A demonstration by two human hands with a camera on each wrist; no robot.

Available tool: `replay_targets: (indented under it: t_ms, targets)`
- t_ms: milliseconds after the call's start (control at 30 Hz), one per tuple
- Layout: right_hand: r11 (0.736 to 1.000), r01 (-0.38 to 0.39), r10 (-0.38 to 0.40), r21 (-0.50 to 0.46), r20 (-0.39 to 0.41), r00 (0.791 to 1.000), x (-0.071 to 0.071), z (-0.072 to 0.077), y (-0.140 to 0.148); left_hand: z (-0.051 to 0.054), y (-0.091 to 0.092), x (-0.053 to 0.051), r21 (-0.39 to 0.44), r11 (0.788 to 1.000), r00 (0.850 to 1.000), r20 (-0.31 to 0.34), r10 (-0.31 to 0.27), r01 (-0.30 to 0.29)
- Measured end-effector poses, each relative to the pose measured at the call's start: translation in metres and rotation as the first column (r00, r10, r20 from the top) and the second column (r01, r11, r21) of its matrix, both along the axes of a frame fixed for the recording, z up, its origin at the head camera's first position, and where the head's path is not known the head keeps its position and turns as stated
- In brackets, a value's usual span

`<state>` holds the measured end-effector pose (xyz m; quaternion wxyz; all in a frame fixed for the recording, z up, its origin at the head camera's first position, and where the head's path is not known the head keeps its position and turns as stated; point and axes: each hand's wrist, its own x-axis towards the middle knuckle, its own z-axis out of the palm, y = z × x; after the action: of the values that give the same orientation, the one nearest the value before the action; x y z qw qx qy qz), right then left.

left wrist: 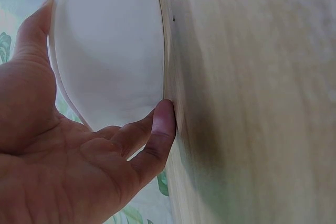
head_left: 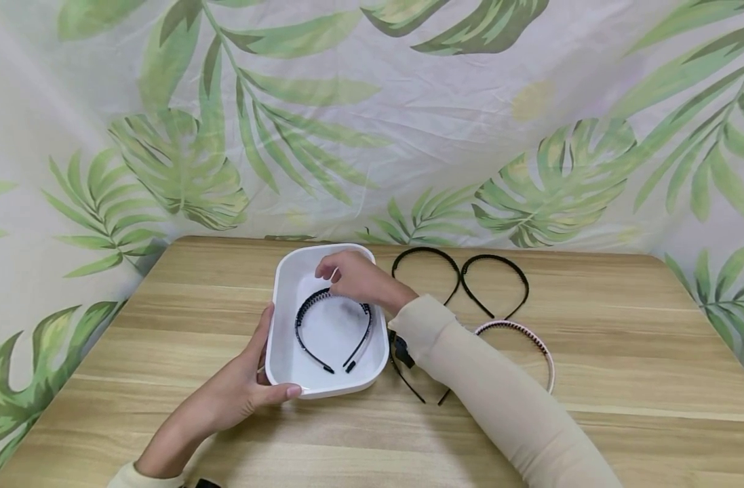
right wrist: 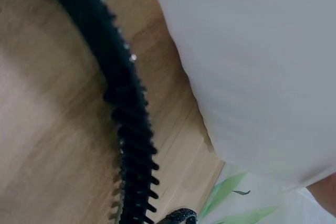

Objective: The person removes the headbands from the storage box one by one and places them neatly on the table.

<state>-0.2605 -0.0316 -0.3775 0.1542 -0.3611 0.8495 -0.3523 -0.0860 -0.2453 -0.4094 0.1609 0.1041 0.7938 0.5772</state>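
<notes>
A white rectangular basin (head_left: pixel 271 339) stands on the wooden table. My left hand (head_left: pixel 240 386) grips its left side, the thumb on the near rim corner and the fingers along the outer wall; the left wrist view shows this hand (left wrist: pixel 89 156) against the basin's wall (left wrist: pixel 110 51). Inside lie dark toothed headbands (head_left: pixel 300 332), overlapping, so I cannot count them surely. Over the basin's far right part hovers my right hand (head_left: pixel 356 276), fingers loosely bent just above the headbands' arch, with nothing visibly held. Its palm side is hidden.
Right of the basin, two black headbands (head_left: pixel 425 249) (head_left: pixel 526 278) lie toward the back and a pink one (head_left: pixel 549 359) nearer. Another dark headband (head_left: pixel 411 386) is partly under the right sleeve (head_left: pixel 506 400). A leaf-patterned cloth (head_left: pixel 433 135) hangs behind the table (head_left: pixel 640 339).
</notes>
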Motion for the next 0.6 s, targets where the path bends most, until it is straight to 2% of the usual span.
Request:
replay_targets:
  t_ms: [600]
  targets:
    - [0.993,-0.053,0.061,0.109,-0.067,0.996,-0.0097,-0.0047,-0.0085,0.0001,0.0000,0.0008,-0.003,1.000,1.000,-0.006,-0.001,0.001]
